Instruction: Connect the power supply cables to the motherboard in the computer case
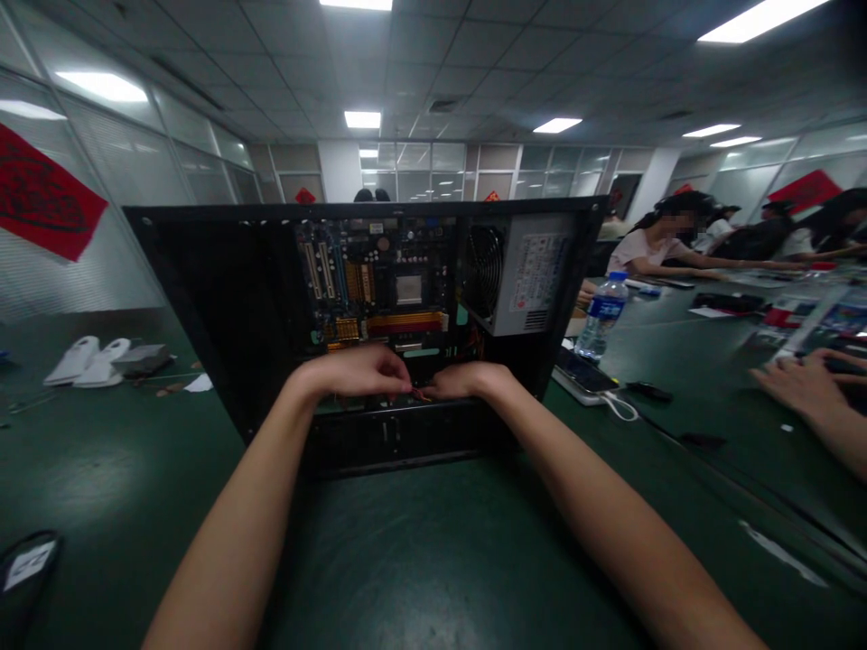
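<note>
In front of me a black open computer case (223,298) stands on its edge. Inside it are the motherboard (379,244) with slots and a bare square chip, and a grey power supply (532,271) with a black fan at the upper right. My left hand (356,370) reaches into the lower part and pinches thin reddish cable wires (423,394) between thumb and fingertips. From the right, my right hand (467,379) meets it, fingers closed on the same wires. Its fingertips are partly hidden, and so is where the wires lead.
Right of the case stand a water bottle (601,316) and a phone (583,370) with a white cable. White objects (88,361) and a grey box (141,359) lie left on the green table (399,560). Another person's hand (799,388) rests at the right; other people sit beyond.
</note>
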`<state>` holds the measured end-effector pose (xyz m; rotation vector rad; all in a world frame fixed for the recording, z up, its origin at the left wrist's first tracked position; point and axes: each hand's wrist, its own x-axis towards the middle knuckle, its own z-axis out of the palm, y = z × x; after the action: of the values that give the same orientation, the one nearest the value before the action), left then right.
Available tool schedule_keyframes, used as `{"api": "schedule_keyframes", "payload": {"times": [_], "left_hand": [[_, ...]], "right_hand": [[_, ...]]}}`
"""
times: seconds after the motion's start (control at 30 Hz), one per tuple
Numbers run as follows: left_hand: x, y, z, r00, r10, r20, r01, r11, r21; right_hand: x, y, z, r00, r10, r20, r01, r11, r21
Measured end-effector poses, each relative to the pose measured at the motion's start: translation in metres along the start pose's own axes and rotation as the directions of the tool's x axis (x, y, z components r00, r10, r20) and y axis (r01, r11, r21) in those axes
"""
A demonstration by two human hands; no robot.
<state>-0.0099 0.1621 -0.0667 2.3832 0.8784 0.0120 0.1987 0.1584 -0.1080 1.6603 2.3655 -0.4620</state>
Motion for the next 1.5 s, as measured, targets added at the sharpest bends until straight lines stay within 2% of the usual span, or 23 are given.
{"api": "schedule_keyframes", "payload": {"times": [0.1, 0.17, 0.23, 0.3, 0.37, 0.4, 0.43, 0.5, 0.53, 0.57, 0.6, 0.63, 0.77, 0.87, 0.93, 1.1, 1.17, 1.27, 1.4, 1.5], "left_hand": [[0.002, 0.007, 0.0, 0.991, 0.033, -0.127, -0.032, 0.999, 0.011], [0.006, 0.01, 0.0, 0.967, 0.072, -0.244, -0.065, 0.997, 0.036], [0.008, 0.012, -0.001, 0.919, 0.114, -0.377, -0.106, 0.993, 0.042], [0.007, 0.015, -0.004, 0.847, 0.13, -0.515, -0.144, 0.989, 0.012], [0.002, 0.019, -0.006, 0.788, 0.118, -0.604, -0.171, 0.985, -0.029], [-0.001, 0.021, -0.007, 0.792, 0.11, -0.6, -0.168, 0.985, -0.042], [-0.005, 0.023, -0.008, 0.831, 0.101, -0.548, -0.151, 0.987, -0.047], [-0.011, 0.026, -0.007, 0.945, 0.084, -0.315, -0.095, 0.995, -0.022], [-0.013, 0.027, -0.006, 0.981, 0.065, -0.181, -0.065, 0.998, 0.007], [-0.014, 0.027, -0.006, 0.996, 0.045, -0.08, -0.042, 0.998, 0.037], [-0.015, 0.027, -0.005, 0.999, 0.03, -0.03, -0.029, 0.998, 0.062], [-0.015, 0.027, -0.005, 0.999, 0.026, -0.026, -0.024, 0.997, 0.08], [-0.015, 0.027, -0.008, 0.984, 0.066, -0.165, -0.049, 0.993, 0.107], [-0.019, 0.03, -0.012, 0.969, 0.081, -0.232, -0.053, 0.99, 0.128], [-0.024, 0.033, -0.014, 0.973, 0.065, -0.223, -0.034, 0.989, 0.142], [-0.044, 0.038, -0.021, 0.989, -0.024, -0.149, 0.038, 0.995, 0.094], [-0.053, 0.04, -0.023, 0.991, -0.081, -0.11, 0.087, 0.995, 0.053], [-0.062, 0.045, -0.023, 0.987, -0.14, -0.077, 0.143, 0.989, 0.028], [-0.066, 0.051, -0.022, 0.982, -0.178, -0.068, 0.183, 0.981, 0.069], [-0.065, 0.047, -0.022, 0.972, -0.172, -0.163, 0.195, 0.971, 0.139]], "right_hand": [[0.002, 0.001, 0.0, 0.999, 0.002, 0.048, -0.003, 1.0, 0.02], [0.004, 0.004, 0.001, 1.0, -0.018, 0.009, 0.018, 1.0, 0.023], [0.005, 0.006, 0.0, 0.994, -0.063, -0.093, 0.068, 0.996, 0.054], [0.005, 0.007, -0.001, 0.973, -0.09, -0.212, 0.114, 0.988, 0.101], [0.003, 0.006, -0.003, 0.969, -0.081, -0.233, 0.108, 0.989, 0.104], [0.002, 0.005, -0.004, 0.978, -0.061, -0.201, 0.078, 0.994, 0.081], [0.002, 0.004, -0.004, 0.989, -0.03, -0.147, 0.037, 0.998, 0.047], [0.001, 0.003, -0.003, 0.999, 0.049, -0.019, -0.05, 0.998, -0.024], [0.0, 0.002, -0.002, 0.996, 0.084, 0.03, -0.082, 0.996, -0.047], [0.0, 0.002, -0.001, 0.992, 0.106, 0.064, -0.102, 0.993, -0.061], [0.0, 0.002, 0.0, 0.991, 0.109, 0.084, -0.104, 0.992, -0.065], [0.0, 0.003, 0.0, 0.992, 0.093, 0.082, -0.088, 0.994, -0.062], [0.0, 0.006, 0.0, 0.999, -0.017, -0.043, 0.017, 1.0, 0.0], [0.002, 0.01, 0.001, 0.983, -0.079, -0.164, 0.105, 0.982, 0.157], [0.005, 0.011, 0.001, 0.962, -0.072, -0.263, 0.152, 0.942, 0.299], [0.008, 0.007, 0.0, 0.904, 0.011, -0.427, 0.257, 0.785, 0.564], [0.008, 0.005, -0.003, 0.873, 0.034, -0.486, 0.35, 0.65, 0.675], [0.004, 0.003, -0.007, 0.823, 0.062, -0.565, 0.506, 0.371, 0.779], [0.001, 0.001, -0.01, 0.759, 0.061, -0.648, 0.643, 0.089, 0.761], [-0.001, -0.005, -0.011, 0.698, 0.039, -0.715, 0.716, -0.047, 0.696]]}}
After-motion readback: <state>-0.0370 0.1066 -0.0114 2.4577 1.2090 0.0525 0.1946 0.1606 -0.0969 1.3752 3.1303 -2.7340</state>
